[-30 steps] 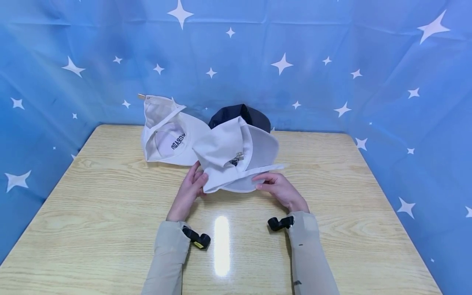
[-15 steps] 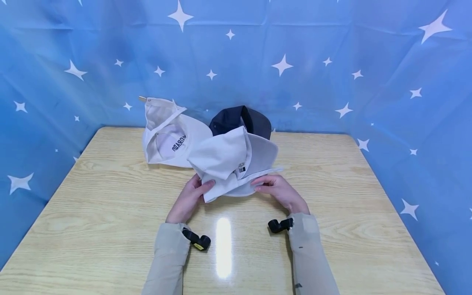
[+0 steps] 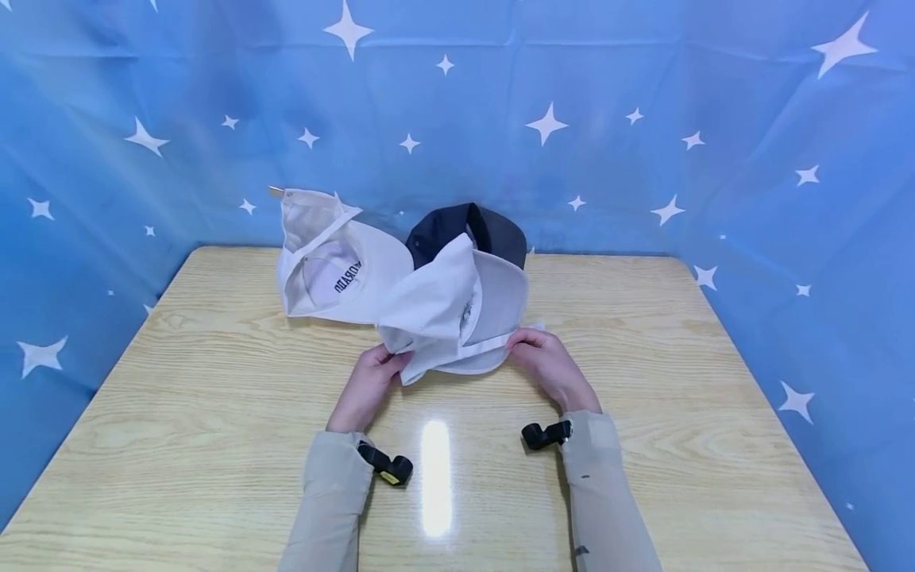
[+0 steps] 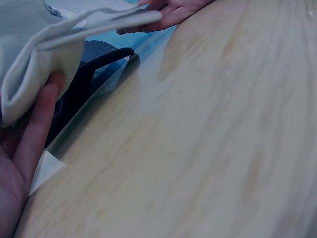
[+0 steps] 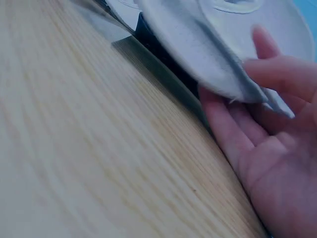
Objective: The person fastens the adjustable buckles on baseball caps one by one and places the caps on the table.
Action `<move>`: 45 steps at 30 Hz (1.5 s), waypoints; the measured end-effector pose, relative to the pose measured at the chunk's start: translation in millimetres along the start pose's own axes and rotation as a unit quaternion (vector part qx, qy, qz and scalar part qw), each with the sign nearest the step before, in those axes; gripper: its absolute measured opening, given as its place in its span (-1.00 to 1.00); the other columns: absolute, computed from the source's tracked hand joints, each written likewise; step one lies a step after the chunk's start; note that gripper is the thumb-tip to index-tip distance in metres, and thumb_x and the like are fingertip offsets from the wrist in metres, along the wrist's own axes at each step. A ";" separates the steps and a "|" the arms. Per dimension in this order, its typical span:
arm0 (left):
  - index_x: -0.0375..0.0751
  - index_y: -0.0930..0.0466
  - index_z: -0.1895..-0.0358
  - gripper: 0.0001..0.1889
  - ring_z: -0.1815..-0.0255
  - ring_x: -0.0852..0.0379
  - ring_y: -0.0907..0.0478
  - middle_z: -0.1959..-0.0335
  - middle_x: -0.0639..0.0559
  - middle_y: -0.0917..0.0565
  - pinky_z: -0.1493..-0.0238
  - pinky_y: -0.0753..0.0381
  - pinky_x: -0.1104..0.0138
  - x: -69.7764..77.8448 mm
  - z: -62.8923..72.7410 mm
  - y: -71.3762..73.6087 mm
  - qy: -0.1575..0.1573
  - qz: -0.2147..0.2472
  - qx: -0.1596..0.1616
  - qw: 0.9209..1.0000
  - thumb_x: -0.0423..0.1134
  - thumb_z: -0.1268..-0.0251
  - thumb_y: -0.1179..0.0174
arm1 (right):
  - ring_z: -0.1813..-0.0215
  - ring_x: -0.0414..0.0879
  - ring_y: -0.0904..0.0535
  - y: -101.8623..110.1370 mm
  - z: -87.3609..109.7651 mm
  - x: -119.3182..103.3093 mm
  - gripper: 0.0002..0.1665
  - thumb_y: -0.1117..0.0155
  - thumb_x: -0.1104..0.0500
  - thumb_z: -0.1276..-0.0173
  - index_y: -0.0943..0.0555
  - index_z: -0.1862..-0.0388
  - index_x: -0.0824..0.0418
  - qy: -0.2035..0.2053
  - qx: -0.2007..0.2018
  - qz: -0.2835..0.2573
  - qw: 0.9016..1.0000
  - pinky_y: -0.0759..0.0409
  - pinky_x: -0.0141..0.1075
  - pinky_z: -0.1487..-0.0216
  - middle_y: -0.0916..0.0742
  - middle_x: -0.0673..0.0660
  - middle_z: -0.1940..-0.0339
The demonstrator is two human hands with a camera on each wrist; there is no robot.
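A white cap [image 3: 432,294] is held between both hands at the middle of the table, its crown turned to the left and its pale brim to the right. A narrow strap [image 3: 486,346] runs across the brim. My left hand [image 3: 366,385] pinches the near left edge of the cap, thumb above and fingers beneath in the head view. On the other side, my right hand [image 3: 554,367] holds the strap's end and the brim edge. In the right wrist view, the thumb lies over the brim [image 5: 198,59] with the fingers underneath.
Behind and to the left, a second white cap [image 3: 389,258] lies with its inside up, dark lettering showing. A black cap [image 3: 503,237] sits at the back, partly covered by the held cap. A blue star-patterned curtain [image 3: 608,183] borders the wooden table [image 3: 214,413].
The held cap has been turned slightly, and its metal buckle no longer shows. My right hand has shifted a little to the right along the strap. The other caps stay where they were.
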State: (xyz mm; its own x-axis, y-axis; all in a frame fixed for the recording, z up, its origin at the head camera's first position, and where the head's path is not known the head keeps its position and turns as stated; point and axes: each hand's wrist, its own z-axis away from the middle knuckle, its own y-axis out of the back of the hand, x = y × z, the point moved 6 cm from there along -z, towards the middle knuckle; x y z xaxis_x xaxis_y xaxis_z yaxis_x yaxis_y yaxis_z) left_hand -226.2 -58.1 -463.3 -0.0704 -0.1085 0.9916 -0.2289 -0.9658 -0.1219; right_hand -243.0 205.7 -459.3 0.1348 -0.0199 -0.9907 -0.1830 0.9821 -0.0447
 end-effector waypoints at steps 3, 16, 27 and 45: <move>-0.20 -0.55 0.04 -0.76 0.11 0.10 -0.44 0.04 -0.01 -0.52 0.12 -0.45 0.29 -2.7 -0.8 0.4 -0.006 -0.002 0.011 1.000 -0.28 -0.27 -0.04 | -0.05 -0.02 -0.41 3.5 -2.2 3.0 -0.87 0.07 0.41 -0.33 -0.46 0.25 0.43 0.021 -0.017 -0.115 0.993 -0.35 -0.17 -0.15 -0.43 0.21 0.02; -0.32 -0.58 0.12 -0.77 0.17 0.06 -0.47 0.11 -0.09 -0.56 0.13 -0.47 0.23 -1.6 1.0 5.7 0.003 0.027 0.060 0.998 -0.35 -0.27 0.01 | -0.25 -0.04 -0.28 18.7 0.8 -14.4 -0.60 -0.05 0.11 -0.34 -0.48 0.02 0.41 0.146 0.113 -0.116 0.976 -0.18 -0.07 -0.25 -0.43 0.16 -0.20; -0.21 -0.53 -0.03 -0.72 -0.02 0.06 -0.44 -0.05 -0.05 -0.52 0.02 -0.45 0.26 2.2 -1.0 3.3 -0.043 0.049 0.020 0.998 -0.30 -0.31 0.02 | -0.08 0.06 -0.44 -7.5 4.5 -30.3 -0.53 0.29 0.07 -0.48 -0.47 -0.01 0.38 0.190 0.007 -0.169 0.967 -0.32 -0.12 -0.17 -0.58 0.23 0.01; -0.32 -0.48 -0.06 -0.70 -0.27 0.07 -0.21 -0.19 -0.10 -0.40 -0.22 -0.21 0.30 39.0 12.2 -16.7 -0.134 -0.021 -0.083 0.987 -0.35 -0.28 -0.01 | 0.46 -0.18 -0.44 3.2 17.6 -33.2 -0.60 0.14 -0.13 -0.39 -0.47 0.37 0.13 0.102 0.018 -0.154 0.983 -0.47 -0.42 0.47 -0.53 -0.01 0.49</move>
State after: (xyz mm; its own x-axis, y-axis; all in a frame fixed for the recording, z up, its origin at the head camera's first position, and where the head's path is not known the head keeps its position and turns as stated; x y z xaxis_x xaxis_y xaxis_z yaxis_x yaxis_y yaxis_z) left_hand -213.2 -49.1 -422.1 0.1968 -0.1500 0.9689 -0.3835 -0.9213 -0.0647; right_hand -230.9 212.8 -424.2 -0.0201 -0.3509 -0.9362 -0.1288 0.9295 -0.3456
